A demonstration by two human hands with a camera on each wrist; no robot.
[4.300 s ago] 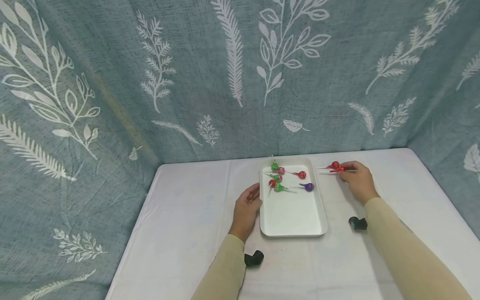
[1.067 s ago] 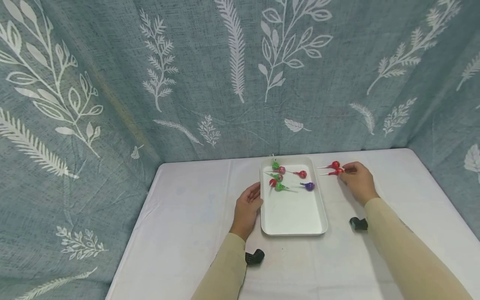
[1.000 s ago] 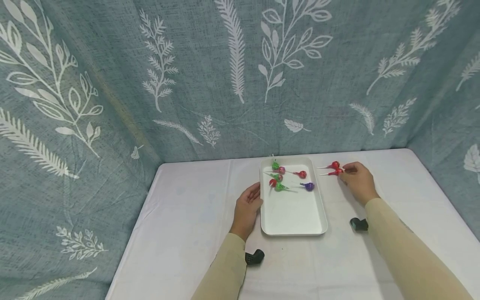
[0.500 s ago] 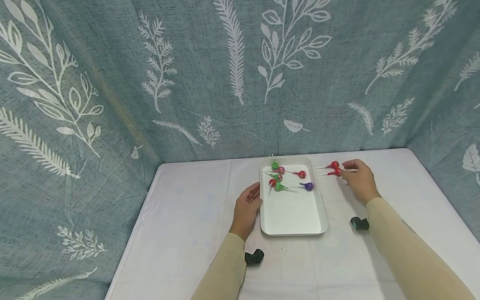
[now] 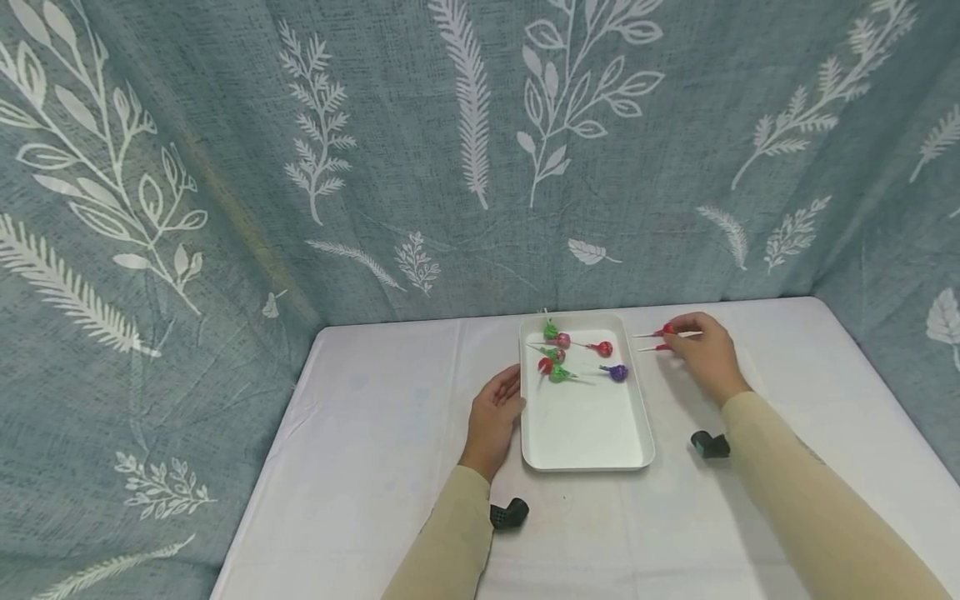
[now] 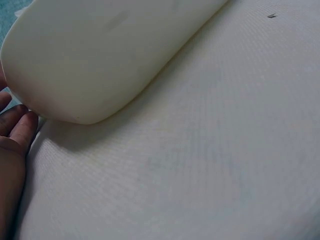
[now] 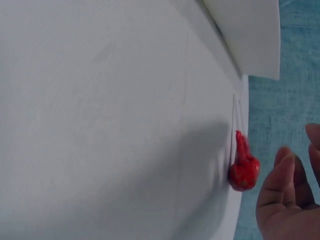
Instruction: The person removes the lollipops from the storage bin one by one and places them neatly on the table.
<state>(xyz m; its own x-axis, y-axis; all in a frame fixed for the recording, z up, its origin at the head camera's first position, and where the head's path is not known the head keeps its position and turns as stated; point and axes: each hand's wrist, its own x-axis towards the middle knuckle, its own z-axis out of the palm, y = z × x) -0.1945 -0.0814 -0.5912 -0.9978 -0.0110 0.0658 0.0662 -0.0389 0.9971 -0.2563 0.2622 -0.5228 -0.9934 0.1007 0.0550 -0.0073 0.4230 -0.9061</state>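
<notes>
My left hand [image 5: 491,421] rests against the left side of a white tray [image 5: 587,433], thumb at the rim. In the left wrist view, its fingers [image 6: 25,127] meet the wall of the tray [image 6: 100,65]. Several wrapped lollipops lie at the tray's far end, among them a purple lollipop [image 5: 618,373] and a red lollipop [image 5: 603,349]. My right hand [image 5: 708,354] is over two red lollipops on the cloth right of the tray, partly hiding their heads. In the right wrist view, one red lollipop [image 7: 244,172] lies beside my parted fingers [image 7: 280,180], with no grip visible.
A white cloth [image 5: 390,417] covers the table. A blue-green curtain [image 5: 480,250] with white leaf patterns hangs behind it and at both sides. Black devices stick out by the left wrist [image 5: 510,514] and right wrist [image 5: 710,444].
The two red lollipops now lie side by side, the nearer one straightened since the earliest frame. My right hand has lifted off slightly, then moved left and away over them. My left hand stays put.
</notes>
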